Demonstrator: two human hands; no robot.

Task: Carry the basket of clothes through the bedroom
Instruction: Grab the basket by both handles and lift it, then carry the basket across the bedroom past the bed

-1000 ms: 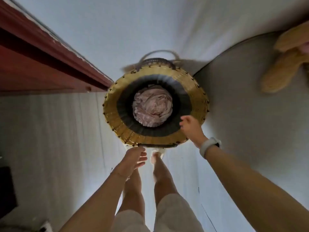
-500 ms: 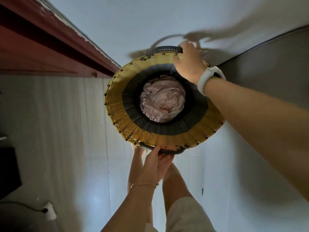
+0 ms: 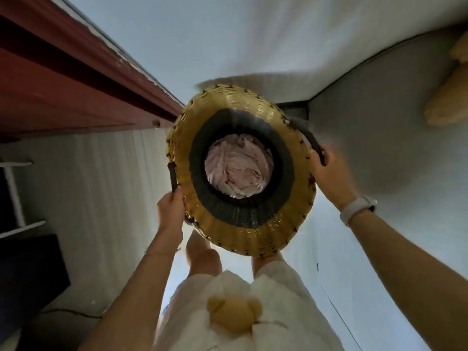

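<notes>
I look straight down into a round woven basket (image 3: 240, 173) that I hold clear of the pale floor (image 3: 101, 188), in front of my legs. Its flared rim is golden-yellow wicker studded with small dark stitches, and a wide black woven band rings the inside below it. At the bottom lies a crumpled bundle of pale pink clothes (image 3: 238, 165). My left hand (image 3: 171, 211) is clamped on the dark handle at the basket's left edge, fingers wrapped round it. My right hand (image 3: 329, 178), blurred, grips the dark handle (image 3: 307, 138) at the right edge; a white watch (image 3: 357, 209) sits on that wrist. A red-brown wooden frame (image 3: 76, 84) runs along the upper left, and a grey mattress (image 3: 392, 148) lies to the right.
</notes>
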